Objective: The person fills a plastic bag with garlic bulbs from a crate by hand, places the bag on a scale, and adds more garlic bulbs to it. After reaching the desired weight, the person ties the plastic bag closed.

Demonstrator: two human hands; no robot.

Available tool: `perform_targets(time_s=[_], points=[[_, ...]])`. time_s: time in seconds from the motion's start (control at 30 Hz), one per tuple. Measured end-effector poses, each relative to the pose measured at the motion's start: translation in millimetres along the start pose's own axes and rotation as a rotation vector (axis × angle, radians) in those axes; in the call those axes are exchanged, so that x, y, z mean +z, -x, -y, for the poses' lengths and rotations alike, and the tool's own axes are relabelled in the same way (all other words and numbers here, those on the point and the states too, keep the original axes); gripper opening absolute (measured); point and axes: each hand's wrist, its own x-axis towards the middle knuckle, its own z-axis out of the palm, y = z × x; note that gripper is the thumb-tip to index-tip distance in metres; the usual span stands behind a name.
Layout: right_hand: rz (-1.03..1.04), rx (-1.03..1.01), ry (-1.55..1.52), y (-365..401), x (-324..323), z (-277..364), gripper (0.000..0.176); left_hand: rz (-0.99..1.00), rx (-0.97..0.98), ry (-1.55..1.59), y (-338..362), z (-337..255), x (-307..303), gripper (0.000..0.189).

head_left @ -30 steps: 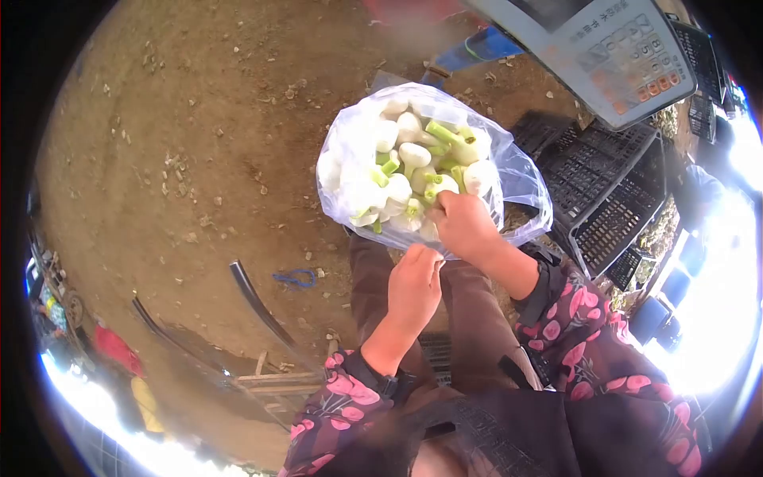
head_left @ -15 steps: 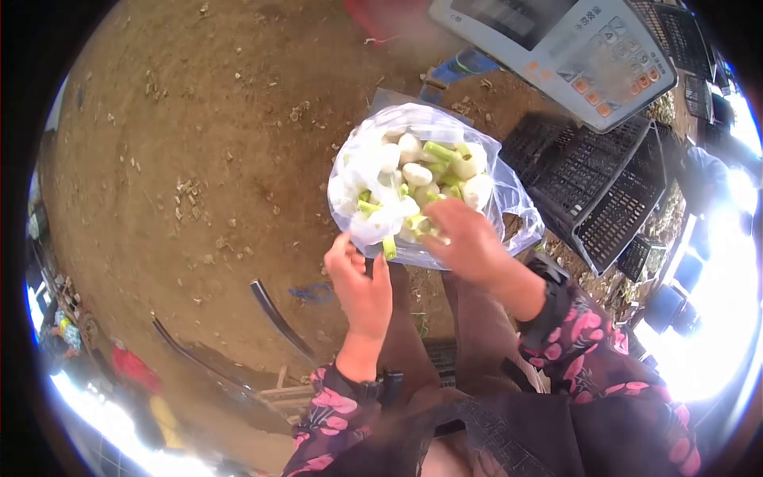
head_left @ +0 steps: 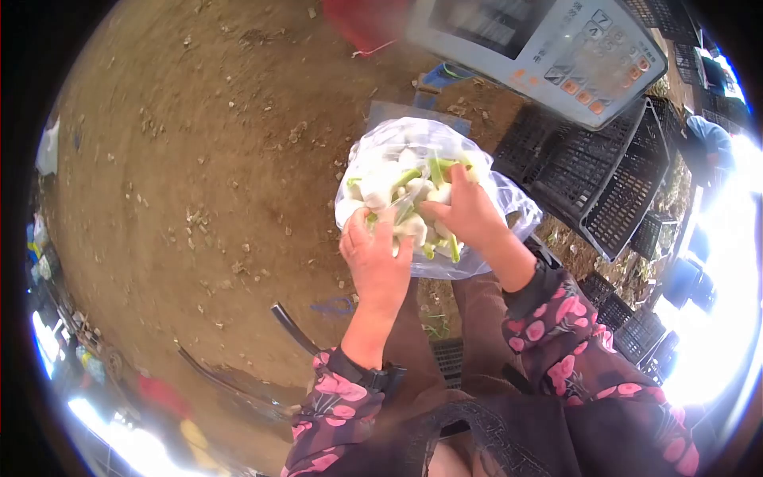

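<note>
A clear plastic bag (head_left: 509,195) full of white bulbs (head_left: 377,189) with green stem stubs rests on a surface in front of my legs. At its near left part is my left hand (head_left: 373,258), fingers apart and touching the bulbs and plastic. On the right side of the bag my right hand (head_left: 469,211) reaches over the bulbs, thumb and fingers spread around a green-stemmed piece. Whether the right hand grips that piece cannot be made out.
A scale display with keypad (head_left: 548,60) stands at the upper right, above black plastic crates (head_left: 588,179). A red object (head_left: 366,22) lies at the top on the dirt floor (head_left: 175,159). A black tube (head_left: 292,327) is left of my legs. A person (head_left: 710,143) appears far right.
My left hand has moved up onto the bulbs from the bag's near edge. My right hand has moved slightly up, and the bulbs between the hands have shifted.
</note>
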Motion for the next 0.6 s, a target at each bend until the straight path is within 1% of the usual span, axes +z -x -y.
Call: perform_targets(time_s=[0.03, 0.07, 0.1, 0.13, 0.17, 0.2, 0.23, 0.3, 0.37, 0.43, 0.47, 0.5, 0.53, 0.57, 0.6], points=[[-0.038, -0.005, 0.091, -3, 6, -3, 0.066, 0.01, 0.013, 0.004, -1, 0, 4, 0.04], [-0.065, -0.013, 0.046, 2, 0, 6, 0.062, 0.014, 0.02, 0.001, -2, 0, 7, 0.04], [-0.067, -0.01, 0.041, 6, 0, 8, 0.062, 0.016, 0.02, -0.027, -2, 1, 10, 0.036], [-0.177, -0.045, -0.011, 10, 0, 9, 0.054, 0.017, 0.017, -0.055, -2, 4, 12, 0.032], [-0.288, -0.08, -0.061, 12, 0, 9, 0.046, 0.019, 0.02, -0.055, -1, 8, 14, 0.032], [-0.341, -0.139, -0.061, 12, 4, 4, 0.031, 0.086, 0.036, -0.065, -1, 15, 15, 0.031], [-0.346, -0.129, -0.061, 10, 11, -5, 0.031, 0.157, 0.055, -0.075, -1, 17, 15, 0.029], [-0.306, -0.131, 0.055, 0, 20, -13, 0.027, 0.187, 0.046, -0.056, -2, 15, 12, 0.029], [-0.31, -0.148, 0.043, 0, 19, -15, 0.024, 0.216, 0.034, -0.045, -5, 13, 4, 0.029], [-0.085, -0.109, -0.159, 18, -2, 4, 0.019, 0.309, -0.104, 0.018, -10, 11, -14, 0.036], [-0.114, -0.197, -0.209, 34, -16, 14, 0.025, 0.25, -0.116, 0.085, -10, 13, -20, 0.039], [-0.353, -0.375, -0.102, 50, -28, 19, 0.032, 0.255, -0.111, 0.081, -9, 14, -30, 0.039], [-0.591, -0.554, 0.009, 63, -39, 20, 0.038, 0.258, -0.165, 0.166, -9, 13, -42, 0.037], [-0.78, -0.544, 0.148, 75, -49, 15, 0.054, 0.255, -0.22, 0.25, -11, 13, -52, 0.036], [-0.821, -0.383, 0.202, 83, -60, 18, 0.057, 0.251, -0.22, 0.244, -11, 16, -62, 0.036]])
